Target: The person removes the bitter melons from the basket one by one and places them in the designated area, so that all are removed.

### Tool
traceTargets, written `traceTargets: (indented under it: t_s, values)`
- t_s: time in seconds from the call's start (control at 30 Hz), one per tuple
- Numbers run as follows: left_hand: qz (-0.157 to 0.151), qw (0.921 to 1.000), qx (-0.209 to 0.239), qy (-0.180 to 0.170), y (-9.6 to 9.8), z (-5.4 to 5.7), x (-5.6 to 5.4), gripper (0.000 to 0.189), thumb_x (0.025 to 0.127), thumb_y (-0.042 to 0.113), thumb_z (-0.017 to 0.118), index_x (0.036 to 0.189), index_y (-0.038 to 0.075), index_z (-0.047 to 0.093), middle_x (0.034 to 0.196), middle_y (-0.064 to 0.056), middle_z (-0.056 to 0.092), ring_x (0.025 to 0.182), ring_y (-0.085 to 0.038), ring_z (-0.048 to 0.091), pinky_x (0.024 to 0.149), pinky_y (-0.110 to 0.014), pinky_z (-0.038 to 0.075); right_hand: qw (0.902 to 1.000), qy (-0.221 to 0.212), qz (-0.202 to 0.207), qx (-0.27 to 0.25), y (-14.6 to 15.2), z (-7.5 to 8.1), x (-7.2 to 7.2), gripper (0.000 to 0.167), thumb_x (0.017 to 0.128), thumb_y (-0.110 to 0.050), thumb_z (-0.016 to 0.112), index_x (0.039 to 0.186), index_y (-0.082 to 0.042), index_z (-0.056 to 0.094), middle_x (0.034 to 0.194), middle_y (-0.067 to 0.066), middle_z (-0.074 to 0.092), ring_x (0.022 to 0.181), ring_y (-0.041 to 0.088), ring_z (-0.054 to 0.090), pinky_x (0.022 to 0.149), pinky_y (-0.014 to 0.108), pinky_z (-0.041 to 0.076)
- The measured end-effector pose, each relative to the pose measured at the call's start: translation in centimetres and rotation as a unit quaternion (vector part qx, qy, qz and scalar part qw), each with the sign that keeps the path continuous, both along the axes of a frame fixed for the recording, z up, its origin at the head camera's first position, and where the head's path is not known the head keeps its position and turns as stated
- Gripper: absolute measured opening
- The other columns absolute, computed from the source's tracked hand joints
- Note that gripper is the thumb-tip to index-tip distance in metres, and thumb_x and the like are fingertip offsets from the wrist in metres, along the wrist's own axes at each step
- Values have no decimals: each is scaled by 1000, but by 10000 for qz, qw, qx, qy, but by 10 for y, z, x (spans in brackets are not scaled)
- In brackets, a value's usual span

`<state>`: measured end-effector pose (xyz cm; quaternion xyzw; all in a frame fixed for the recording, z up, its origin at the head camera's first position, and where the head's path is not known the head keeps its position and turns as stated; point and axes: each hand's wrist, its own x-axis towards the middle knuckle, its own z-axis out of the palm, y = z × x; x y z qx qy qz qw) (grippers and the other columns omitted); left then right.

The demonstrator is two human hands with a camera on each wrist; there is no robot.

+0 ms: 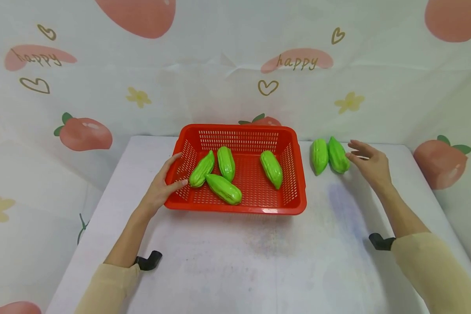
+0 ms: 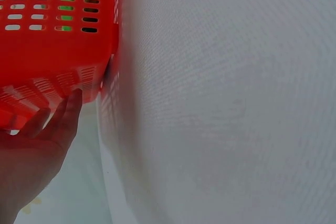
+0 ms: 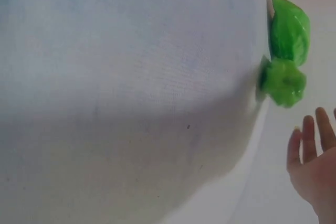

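Observation:
A red plastic basket (image 1: 235, 211) with slotted walls stands on the table. Several green bitter melons lie inside: three group toward its left, and one bitter melon (image 1: 271, 169) lies apart on the right. My left hand (image 1: 161, 185) holds the basket's left side, thumb over the rim, fingers along the outer wall (image 2: 58, 77). Right of the basket, two more lie side by side on the table, a left bitter melon (image 1: 319, 156) and a right bitter melon (image 1: 338, 155). My right hand (image 1: 370, 163) is beside the right one, fingers spread; the right wrist view shows a gap between them.
The white table (image 1: 220, 261) carries faint stains. Behind it hangs a pale cloth (image 1: 227, 56) printed with fruit, hearts and the word "happy". A black wrist piece (image 1: 149, 261) shows at the left sleeve, another wrist piece (image 1: 381, 242) at the right.

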<state>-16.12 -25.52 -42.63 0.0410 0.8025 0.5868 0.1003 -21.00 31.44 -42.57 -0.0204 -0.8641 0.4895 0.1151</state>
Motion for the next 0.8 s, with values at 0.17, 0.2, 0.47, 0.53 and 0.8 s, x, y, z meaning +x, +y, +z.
traceTargets:
  t_s: [0.17, 0.2, 0.47, 0.53, 0.8]
  values:
    - [5, 10000, -30, -19, 0, 0, 0, 75, 96, 17, 63, 157, 36, 24, 151, -11, 35, 124, -34, 46, 88, -29, 54, 9978, 469, 170, -429, -17, 21, 12, 41, 89, -4, 71, 129, 0, 64, 110, -9, 73, 88, -3, 63, 77, 8, 46]
    - [0, 10000, -20, -18, 0, 0, 0, 75, 96, 17, 63, 157, 36, 24, 151, -10, 35, 124, -34, 46, 87, -28, 53, 9972, 512, 220, -491, -19, 23, 14, 41, 89, -3, 71, 129, 0, 65, 111, -7, 73, 87, -2, 64, 77, 8, 47]
    - [0, 10000, 46, -7, 1, -1, 0, 75, 96, 19, 64, 156, 38, 24, 153, -9, 33, 126, -34, 44, 87, -23, 52, 9916, 583, 827, -807, -32, 28, 22, 46, 88, 5, 70, 132, -2, 62, 108, -17, 70, 93, 4, 65, 79, 10, 49]
    - [13, 10000, 45, -6, 1, -1, -1, 75, 96, 19, 64, 156, 38, 24, 153, -9, 33, 127, -35, 44, 87, -23, 52, 9884, 596, 977, -996, -33, 24, 20, 47, 87, 9, 69, 132, -1, 62, 107, -17, 69, 93, 6, 66, 80, 11, 50]
    - [40, 10000, -1, -3, 0, -2, -1, 76, 96, 16, 64, 156, 38, 24, 152, -9, 34, 126, -34, 44, 86, -23, 52, 9862, 578, 1255, -912, -45, 20, 20, 48, 86, 10, 70, 132, 1, 61, 112, -14, 69, 97, 8, 66, 83, 12, 50]
